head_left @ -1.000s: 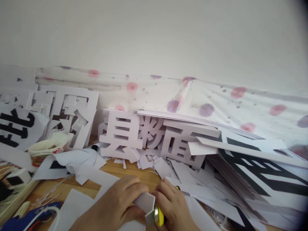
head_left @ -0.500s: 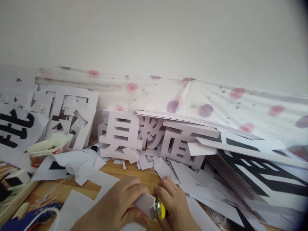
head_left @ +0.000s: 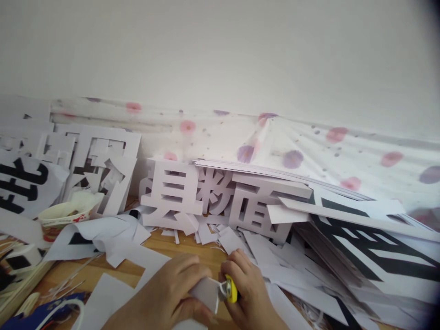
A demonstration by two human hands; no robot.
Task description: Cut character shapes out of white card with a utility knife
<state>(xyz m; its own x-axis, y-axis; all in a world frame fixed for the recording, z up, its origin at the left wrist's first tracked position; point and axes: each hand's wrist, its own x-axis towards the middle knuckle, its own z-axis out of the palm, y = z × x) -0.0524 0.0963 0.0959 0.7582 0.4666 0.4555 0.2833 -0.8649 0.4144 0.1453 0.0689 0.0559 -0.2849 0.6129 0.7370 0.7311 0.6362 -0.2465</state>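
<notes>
At the bottom centre, my left hand [head_left: 172, 286] grips a small white board piece [head_left: 206, 293] between thumb and fingers. My right hand [head_left: 244, 288] is closed around a yellow utility knife [head_left: 232, 288]. The knife's metal end meets the right edge of the board piece, and the rest of its handle is hidden in my palm. Just beyond my hands, white offcuts [head_left: 233, 238] lie on the wooden table [head_left: 168, 245].
Cut-out white characters [head_left: 172, 215] stand behind my hands. To the right is a stack of boards with a black-printed sheet [head_left: 371, 247]. A paper bowl [head_left: 65, 215] and a blue tool with a white cord [head_left: 51, 311] are at left. A flowered sheet [head_left: 213, 137] covers the lower wall.
My right hand has turned the knife slightly, and its yellow end has shifted a little up and to the right along the board piece's edge. My left hand stays in place.
</notes>
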